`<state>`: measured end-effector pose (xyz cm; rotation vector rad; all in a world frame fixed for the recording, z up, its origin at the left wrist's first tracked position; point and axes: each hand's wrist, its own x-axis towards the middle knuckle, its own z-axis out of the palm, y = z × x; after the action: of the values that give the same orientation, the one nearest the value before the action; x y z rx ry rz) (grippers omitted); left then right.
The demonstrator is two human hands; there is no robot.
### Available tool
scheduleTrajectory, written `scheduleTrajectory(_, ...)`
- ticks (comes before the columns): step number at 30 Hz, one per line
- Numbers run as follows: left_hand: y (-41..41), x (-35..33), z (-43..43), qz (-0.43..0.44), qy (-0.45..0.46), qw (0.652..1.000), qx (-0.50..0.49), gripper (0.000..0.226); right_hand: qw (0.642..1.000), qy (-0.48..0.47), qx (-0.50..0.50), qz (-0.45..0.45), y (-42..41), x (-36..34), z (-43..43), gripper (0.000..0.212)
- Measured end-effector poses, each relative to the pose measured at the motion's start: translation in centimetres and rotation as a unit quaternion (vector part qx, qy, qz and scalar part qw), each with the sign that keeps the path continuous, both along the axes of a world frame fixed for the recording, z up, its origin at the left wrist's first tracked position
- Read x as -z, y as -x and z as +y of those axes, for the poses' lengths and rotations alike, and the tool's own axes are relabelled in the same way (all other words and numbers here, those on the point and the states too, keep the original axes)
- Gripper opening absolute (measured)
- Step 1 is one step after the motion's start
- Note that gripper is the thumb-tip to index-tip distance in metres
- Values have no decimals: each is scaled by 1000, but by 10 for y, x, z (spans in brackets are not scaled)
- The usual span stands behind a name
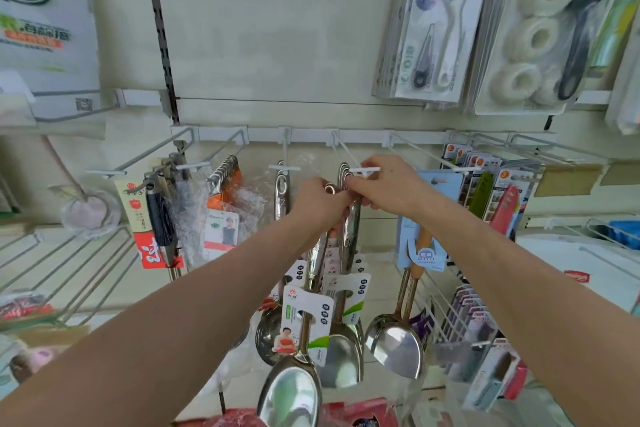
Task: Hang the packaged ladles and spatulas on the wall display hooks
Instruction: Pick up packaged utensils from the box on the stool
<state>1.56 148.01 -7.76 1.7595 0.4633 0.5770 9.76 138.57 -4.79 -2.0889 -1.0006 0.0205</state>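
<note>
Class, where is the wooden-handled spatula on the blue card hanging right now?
The wooden-handled spatula hangs right of centre in the head view, just right of the right hand and the steel spatulas, left of the carded red tools.

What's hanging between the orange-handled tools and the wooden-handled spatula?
In the head view: steel ladles on one hook, steel spatulas on the next, with the left hand and right hand gripping the spatulas' handle tops.

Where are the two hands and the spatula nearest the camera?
left hand [318, 199]: head view, back of the hand.
right hand [388, 187]: head view, back of the hand.
nearest spatula [291, 392]: head view, its shiny blade.
</note>
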Motion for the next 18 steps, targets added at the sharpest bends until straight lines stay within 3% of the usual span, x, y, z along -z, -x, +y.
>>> scheduleTrajectory(5,-3,-1,3,6,25,1000,0,20,999,-24,30,21,-3,7,2,31)
scheduleTrajectory(10,-10,-1,5,5,13,1000,-16,10,998,-45,21,47,-3,10,13,17)
scheduleTrajectory(13,-16,-1,7,5,10,999,-36,16,994,-91,25,62,-5,17,18,10)
scheduleTrajectory(16,-18,-1,9,9,18,999,-39,18,990,-116,27,75,-5,25,17,32)
scheduleTrajectory(18,-19,0,11,12,24,999,-44,14,992,-110,25,54,-5,27,17,22)
